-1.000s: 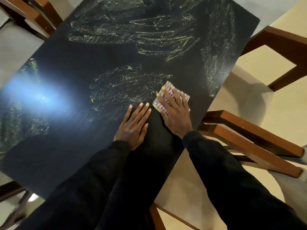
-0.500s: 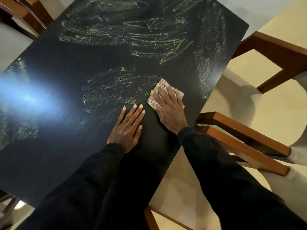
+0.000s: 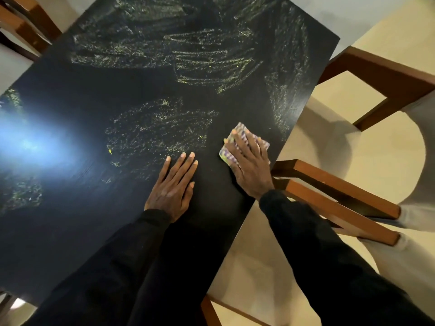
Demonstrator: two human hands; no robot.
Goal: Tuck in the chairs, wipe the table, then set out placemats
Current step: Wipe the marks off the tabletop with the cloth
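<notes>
The right hand (image 3: 249, 165) lies flat on a small checked cloth (image 3: 240, 128) in the middle right of the frame. Its fingers are straight and press the cloth onto the dark bench (image 3: 94, 109). The left hand (image 3: 174, 184) lies flat on the bench just beside it and holds nothing. The two hands are apart.

This looks like the wiping step. Pale yellow streaks (image 3: 211, 64) cover the middle and top of the frame, so I think most of the bench is not clean yet. To wipe well, the hand should press the whole cloth down and go in long rows that overlap. If the cloth only spreads the streaks, a clean side may help.

The cloth is near the right edge of the bench, so a push that way could slide it off. A wooden chair (image 3: 336, 182) sits right by that edge, another chair (image 3: 381, 74) is at the upper right, and a third chair (image 3: 26, 22) is at the upper left. The open room is to the left and up. A bright glare (image 3: 30, 142) hides the bench on the left. I see no placemats.
</notes>
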